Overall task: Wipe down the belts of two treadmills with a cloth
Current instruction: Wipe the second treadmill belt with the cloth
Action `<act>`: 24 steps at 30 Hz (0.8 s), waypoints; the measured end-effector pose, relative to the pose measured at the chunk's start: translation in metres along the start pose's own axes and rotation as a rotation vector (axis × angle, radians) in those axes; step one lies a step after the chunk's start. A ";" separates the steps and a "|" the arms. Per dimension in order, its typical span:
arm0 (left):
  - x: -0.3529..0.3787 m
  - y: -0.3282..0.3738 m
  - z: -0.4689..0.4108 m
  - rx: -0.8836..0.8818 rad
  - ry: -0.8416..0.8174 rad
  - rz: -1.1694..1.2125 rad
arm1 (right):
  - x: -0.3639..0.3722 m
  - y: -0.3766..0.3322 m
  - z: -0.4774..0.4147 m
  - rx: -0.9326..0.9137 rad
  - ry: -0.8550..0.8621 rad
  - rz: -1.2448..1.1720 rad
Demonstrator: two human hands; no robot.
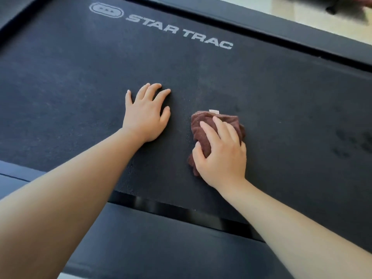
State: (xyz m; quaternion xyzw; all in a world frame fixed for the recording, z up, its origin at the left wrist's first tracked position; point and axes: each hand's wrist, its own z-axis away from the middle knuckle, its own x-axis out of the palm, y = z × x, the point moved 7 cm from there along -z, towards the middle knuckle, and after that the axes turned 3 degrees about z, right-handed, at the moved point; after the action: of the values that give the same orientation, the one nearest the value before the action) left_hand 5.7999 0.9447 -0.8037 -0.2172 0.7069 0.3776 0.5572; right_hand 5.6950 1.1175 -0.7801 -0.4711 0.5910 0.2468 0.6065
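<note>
- Forearms, two of them and bare, reach in from the bottom edge and cross the near side rail (161, 238).
- One belt (80, 77) fills most of the view. Its long axis runs left to right, dipping a little rightward, and it carries one STAR TRAC logo (179, 30) near the far side rail (261, 23). That makes two rails and one treadmill; a second treadmill is not in view.
- Left hand (145, 115): flat on the belt, fingers spread, holding nothing, apparently bracing.
- Right hand (221, 156): fingers curled over the bunched brown cloth (229, 120), thumb dug into its near side, pressing it onto the belt.
- The one cloth lies just right of the left hand, not touching it, about midway across the belt's width.
- Dark smudges (352, 141), a loose cluster, sit well to the right of the cloth. The right hand is the nearer one, so the next stroke likely sweeps rightward along the belt's length.
- One small white tag (213, 111) pokes out at the cloth's far edge.
</note>
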 end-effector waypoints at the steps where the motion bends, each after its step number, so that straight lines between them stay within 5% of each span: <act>1: 0.000 0.001 -0.001 0.002 0.011 -0.006 | 0.000 0.002 -0.009 -0.006 0.017 -0.007; 9: 0.000 0.004 0.000 -0.009 0.026 -0.055 | 0.014 0.021 -0.126 -0.107 0.019 -0.066; 17: 0.005 0.022 0.009 -0.146 0.030 0.021 | 0.003 0.031 -0.071 -0.179 0.056 -0.113; 24: 0.020 0.047 -0.048 -0.059 -0.006 0.030 | 0.007 0.038 -0.109 -0.106 0.095 -0.087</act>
State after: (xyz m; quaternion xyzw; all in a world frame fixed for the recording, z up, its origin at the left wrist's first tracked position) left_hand 5.7300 0.9385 -0.8048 -0.2219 0.6969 0.4073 0.5470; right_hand 5.6112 1.0384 -0.7821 -0.5392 0.5841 0.2285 0.5620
